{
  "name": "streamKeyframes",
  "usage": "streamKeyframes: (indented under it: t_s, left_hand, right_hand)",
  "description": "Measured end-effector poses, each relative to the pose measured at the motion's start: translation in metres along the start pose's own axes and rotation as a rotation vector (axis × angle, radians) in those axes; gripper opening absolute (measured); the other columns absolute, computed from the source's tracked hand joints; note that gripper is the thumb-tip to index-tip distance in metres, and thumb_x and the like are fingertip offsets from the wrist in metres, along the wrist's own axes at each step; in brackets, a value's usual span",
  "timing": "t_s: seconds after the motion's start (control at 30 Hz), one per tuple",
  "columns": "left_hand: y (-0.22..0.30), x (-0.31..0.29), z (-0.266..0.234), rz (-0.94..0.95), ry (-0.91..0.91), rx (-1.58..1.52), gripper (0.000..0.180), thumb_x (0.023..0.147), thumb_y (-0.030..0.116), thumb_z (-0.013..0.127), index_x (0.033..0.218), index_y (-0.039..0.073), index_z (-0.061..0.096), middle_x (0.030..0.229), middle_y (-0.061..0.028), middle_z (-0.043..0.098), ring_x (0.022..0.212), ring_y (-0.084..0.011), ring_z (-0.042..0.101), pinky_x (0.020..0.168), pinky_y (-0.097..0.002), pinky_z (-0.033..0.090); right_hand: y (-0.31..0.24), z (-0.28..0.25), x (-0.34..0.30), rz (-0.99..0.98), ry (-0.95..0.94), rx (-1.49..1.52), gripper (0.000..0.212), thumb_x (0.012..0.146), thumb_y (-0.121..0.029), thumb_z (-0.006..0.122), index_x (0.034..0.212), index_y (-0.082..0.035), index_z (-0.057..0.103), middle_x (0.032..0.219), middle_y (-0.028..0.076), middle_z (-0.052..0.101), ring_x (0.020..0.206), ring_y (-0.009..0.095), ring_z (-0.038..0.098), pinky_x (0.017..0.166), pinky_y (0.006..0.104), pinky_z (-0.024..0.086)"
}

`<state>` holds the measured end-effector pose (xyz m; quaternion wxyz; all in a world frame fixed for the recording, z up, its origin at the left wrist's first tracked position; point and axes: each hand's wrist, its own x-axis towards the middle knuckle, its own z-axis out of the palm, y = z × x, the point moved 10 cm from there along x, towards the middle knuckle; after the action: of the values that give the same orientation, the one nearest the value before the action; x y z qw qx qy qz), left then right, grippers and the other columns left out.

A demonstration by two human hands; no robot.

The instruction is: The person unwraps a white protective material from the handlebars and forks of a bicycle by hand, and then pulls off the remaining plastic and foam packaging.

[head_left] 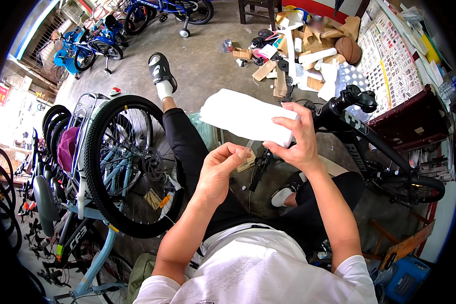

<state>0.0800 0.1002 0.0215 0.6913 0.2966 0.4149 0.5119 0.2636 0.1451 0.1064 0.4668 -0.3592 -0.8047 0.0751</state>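
Observation:
My right hand (298, 139) grips the right end of a white, flattened, soft-looking piece of packing material (238, 115), with the thumb below and the fingers above. Glare washes out its surface, so I cannot tell whether it is foam or paper. Below its lower edge, my left hand (222, 169) is closed in a pinch, thumb against the forefinger. Whatever the pinch holds is too small to make out. Between my legs on the floor, under the hands, lie a black bar-shaped part (260, 169) and a small yellowish card or packet (246, 162).
A large bicycle wheel (99, 172) stands close on my left, beside a light blue frame (99, 261). A black bicycle (390, 152) stands on the right. Cardboard and white packing scraps (309, 55) pile up ahead. Blue children's bicycles (93, 48) stand far left.

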Motion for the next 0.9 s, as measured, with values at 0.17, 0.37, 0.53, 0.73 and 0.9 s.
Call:
streamKeyframes:
  t_s: [0.17,0.37,0.53,0.73,0.9]
  left_hand:
    - [0.01,0.003,0.003,-0.019,0.008,-0.026,0.01,0.099,0.015,0.068,0.093,0.007,0.067,0.1,-0.0055,0.072,0.105,-0.0161,0.067,0.098,-0.0319,0.048]
    - [0.023,0.002,0.008,-0.041,-0.007,-0.035,0.011,0.099,0.019,0.068,0.094,0.009,0.066,0.101,-0.0072,0.073,0.104,-0.017,0.068,0.097,-0.0338,0.048]
    - [0.027,0.0,0.009,-0.055,0.003,-0.016,0.012,0.1,0.021,0.067,0.094,0.01,0.066,0.101,-0.0059,0.073,0.105,-0.0177,0.067,0.098,-0.0358,0.047]
    - [0.027,-0.004,0.013,-0.075,-0.019,-0.065,0.013,0.1,0.022,0.066,0.093,0.011,0.065,0.103,-0.0061,0.072,0.108,-0.0195,0.066,0.1,-0.0377,0.046]
    - [0.021,-0.008,0.015,-0.085,-0.023,-0.093,0.013,0.1,0.023,0.065,0.094,0.011,0.065,0.104,-0.0069,0.071,0.108,-0.0208,0.065,0.1,-0.0381,0.046]
  right_hand:
    - [-0.006,0.004,0.0,-0.06,-0.017,0.046,0.058,0.07,-0.021,0.092,0.12,-0.018,0.063,0.131,0.012,0.051,0.118,0.034,0.056,0.099,0.0448,0.048]
    - [-0.006,0.008,-0.006,-0.125,-0.074,0.038,0.054,0.072,-0.017,0.089,0.119,-0.018,0.063,0.129,0.011,0.052,0.122,0.035,0.055,0.101,0.0463,0.048]
    - [-0.003,0.011,-0.011,-0.109,-0.09,0.042,0.054,0.072,-0.018,0.089,0.119,-0.019,0.063,0.13,0.011,0.051,0.123,0.035,0.055,0.102,0.0469,0.047]
    - [0.005,0.014,-0.014,-0.05,-0.07,0.03,0.054,0.073,-0.018,0.088,0.12,-0.018,0.062,0.131,0.012,0.051,0.125,0.036,0.052,0.102,0.0479,0.047]
    - [0.016,0.012,-0.018,0.037,0.029,0.022,0.053,0.073,-0.012,0.083,0.121,-0.015,0.062,0.13,0.013,0.05,0.12,0.036,0.054,0.1,0.0473,0.047]
